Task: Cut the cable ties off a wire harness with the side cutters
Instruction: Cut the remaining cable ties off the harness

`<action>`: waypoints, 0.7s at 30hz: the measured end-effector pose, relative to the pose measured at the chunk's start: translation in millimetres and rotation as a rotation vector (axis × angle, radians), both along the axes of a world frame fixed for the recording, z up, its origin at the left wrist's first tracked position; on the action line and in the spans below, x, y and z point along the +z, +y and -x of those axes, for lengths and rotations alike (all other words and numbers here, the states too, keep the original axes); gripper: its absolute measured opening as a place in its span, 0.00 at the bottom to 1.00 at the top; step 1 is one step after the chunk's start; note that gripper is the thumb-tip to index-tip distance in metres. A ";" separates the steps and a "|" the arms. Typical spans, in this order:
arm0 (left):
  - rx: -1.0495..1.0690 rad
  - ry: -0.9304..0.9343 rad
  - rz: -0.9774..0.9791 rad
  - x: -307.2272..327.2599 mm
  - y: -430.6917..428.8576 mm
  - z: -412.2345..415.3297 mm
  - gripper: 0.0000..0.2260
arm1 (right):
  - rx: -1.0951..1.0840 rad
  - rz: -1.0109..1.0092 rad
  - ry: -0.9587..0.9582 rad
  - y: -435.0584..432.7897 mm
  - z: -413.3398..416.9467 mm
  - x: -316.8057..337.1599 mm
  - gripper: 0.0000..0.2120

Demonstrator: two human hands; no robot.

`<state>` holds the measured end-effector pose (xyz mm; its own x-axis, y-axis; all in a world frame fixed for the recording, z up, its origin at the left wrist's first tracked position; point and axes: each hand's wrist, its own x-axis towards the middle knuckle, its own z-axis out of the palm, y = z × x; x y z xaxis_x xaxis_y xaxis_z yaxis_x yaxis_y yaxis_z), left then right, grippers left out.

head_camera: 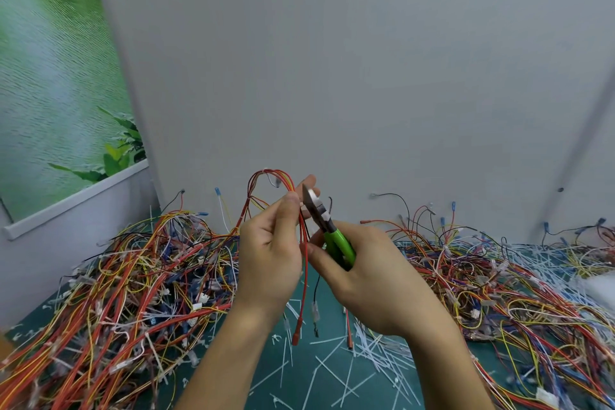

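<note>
My left hand [269, 250] pinches a thin wire harness [266, 180] of red, orange and yellow wires, raised above the table. The wires loop over the top of the hand and hang down between both hands, ending in red terminals near the mat. My right hand [369, 273] grips the green-handled side cutters [332, 236]. Their metal jaws point up and left, right beside my left thumb and fingertips at the bundle. A small white cable tie [265, 171] shows at the top of the loop. Whether the jaws touch a tie is hidden.
A large heap of tied harnesses [133, 276] covers the left of the green mat [276, 376]. Another heap of wires [492, 283] spreads to the right. Cut white tie pieces [369, 353] litter the mat between my forearms. A grey wall stands close behind.
</note>
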<state>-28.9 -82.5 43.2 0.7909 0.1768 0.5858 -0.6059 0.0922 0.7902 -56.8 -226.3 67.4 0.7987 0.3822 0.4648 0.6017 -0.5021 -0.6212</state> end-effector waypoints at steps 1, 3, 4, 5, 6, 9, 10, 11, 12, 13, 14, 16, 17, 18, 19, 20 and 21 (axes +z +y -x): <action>0.010 0.008 0.012 -0.3 -0.6 -1.0 0.17 | 0.009 -0.069 -0.015 2.0 0.8 0.4 0.14; 0.045 0.031 0.037 0.4 0.2 -2.7 0.17 | -0.010 -0.264 -0.020 3.0 1.6 2.4 0.13; 0.053 0.041 0.055 1.9 2.7 -3.3 0.16 | -0.048 -0.351 -0.008 0.8 0.2 3.6 0.13; 0.046 0.053 0.064 3.9 6.9 -3.6 0.15 | -0.088 -0.405 0.017 -3.8 -2.4 4.6 0.14; 0.034 0.068 0.048 6.3 12.5 -3.6 0.15 | -0.124 -0.423 0.063 -10.4 -6.5 4.8 0.15; -0.001 0.141 -0.072 12.5 30.3 -2.6 0.17 | -0.251 -0.179 0.297 -31.8 -25.2 -5.7 0.16; -0.009 0.163 -0.095 12.8 34.6 -3.1 0.18 | -0.292 -0.003 0.372 -36.1 -32.6 -13.3 0.16; -0.017 0.179 -0.099 13.2 37.9 -3.7 0.20 | -0.305 0.167 0.448 -37.7 -40.9 -23.0 0.16; -0.029 0.190 -0.090 13.8 40.6 -4.3 0.20 | -0.293 0.309 0.523 -36.3 -48.8 -34.1 0.16; -0.040 0.194 -0.078 14.7 42.7 -4.7 0.19 | -0.273 0.421 0.587 -32.1 -56.0 -45.2 0.14; -0.049 0.193 -0.068 15.2 44.6 -4.9 0.20 | -0.260 0.507 0.633 -26.3 -62.4 -56.3 0.12; -0.072 0.183 -0.060 16.5 48.0 -4.8 0.21 | -0.259 0.628 0.693 -12.8 -70.6 -74.1 0.09; -0.089 0.180 -0.057 17.3 48.9 -4.2 0.21 | -0.261 0.669 0.711 -6.2 -72.7 -80.7 0.08; -0.112 0.180 -0.048 18.1 49.5 -3.6 0.20 | -0.260 0.703 0.720 -0.4 -73.9 -85.7 0.09; -0.141 0.182 -0.027 18.9 50.1 -3.0 0.18 | -0.252 0.734 0.726 4.3 -74.3 -89.5 0.09; -0.169 0.186 -0.003 19.6 50.4 -2.4 0.18 | -0.237 0.764 0.732 8.1 -74.3 -91.7 0.10; -0.192 0.188 0.016 20.2 50.4 -1.8 0.17 | -0.221 0.794 0.735 10.5 -74.0 -93.4 0.11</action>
